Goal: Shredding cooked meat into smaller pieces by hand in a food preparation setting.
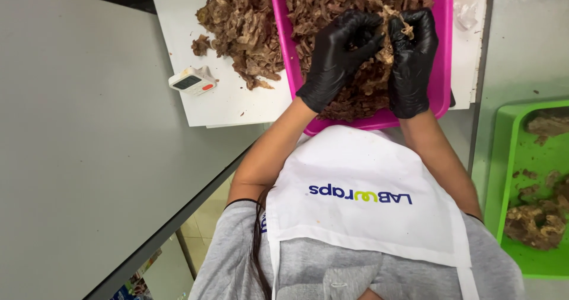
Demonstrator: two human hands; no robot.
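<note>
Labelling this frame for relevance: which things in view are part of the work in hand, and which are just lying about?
In use:
- left hand and right hand, black-gloved, both in a grip on one meat piece
- pink tray of shredded meat under the hands

Lying about:
- small white timer
- white board with a second meat pile
- green tray with scraps
- grey table

Single head-worn view, looking steeply down over the wearer's chest. Close range: gloved hands and pink tray (441, 51) at upper centre, grey table (89, 158) at left, green tray (504, 175) cut off at right edge.
</note>
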